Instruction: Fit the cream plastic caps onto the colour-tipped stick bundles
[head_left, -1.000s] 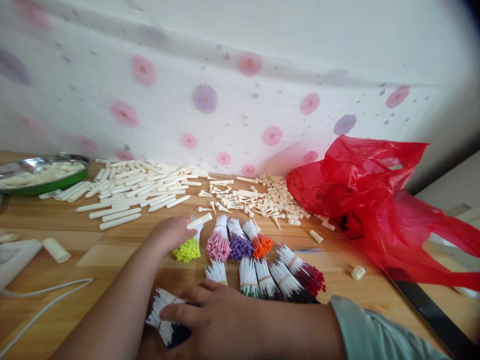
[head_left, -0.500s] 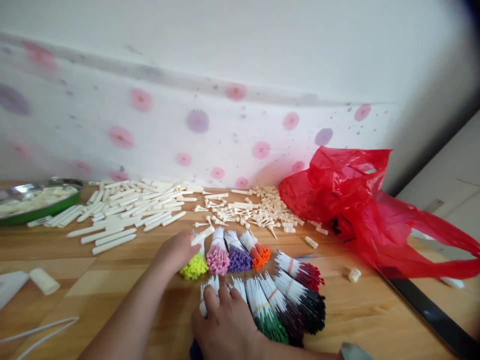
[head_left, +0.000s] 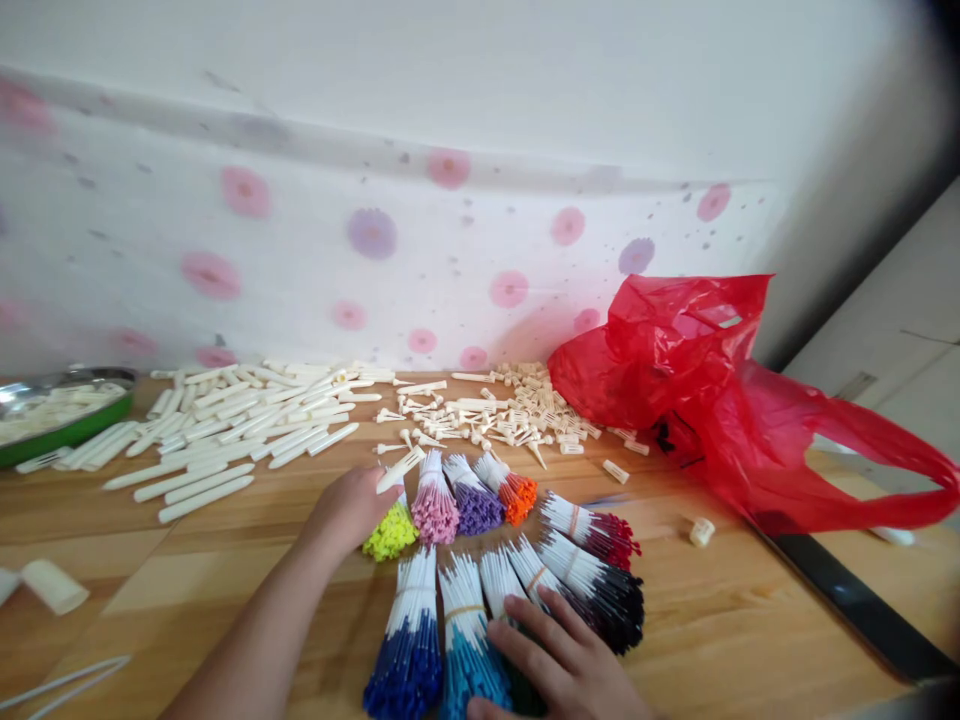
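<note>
My left hand [head_left: 351,515] is closed on a small cream piece [head_left: 400,469] with a slotted end, just above the yellow-tipped bundle [head_left: 390,530]. With its fingers spread, my right hand [head_left: 564,660] lies over the green-tipped bundle, mostly hiding it, beside the light-blue bundle [head_left: 472,640]. A dark-blue bundle [head_left: 409,640] lies left of that. Pink [head_left: 435,500], purple [head_left: 474,500] and orange [head_left: 516,490] bundles form the row behind. To the right are dark-red [head_left: 600,530] and black [head_left: 607,600] bundles.
Cream sticks [head_left: 255,410] are heaped at the back left, beside a green-sided pan [head_left: 75,435]. Small cream pegs [head_left: 480,415] are piled centrally. A red plastic bag [head_left: 675,350] stands at the right, above a black strip [head_left: 840,600]. White cord lies at the lower left.
My right hand has moved right, off the dark-blue and light-blue bundles, and its fingers have spread. My left hand keeps its hold on the cream piece. The view has shifted slightly.
</note>
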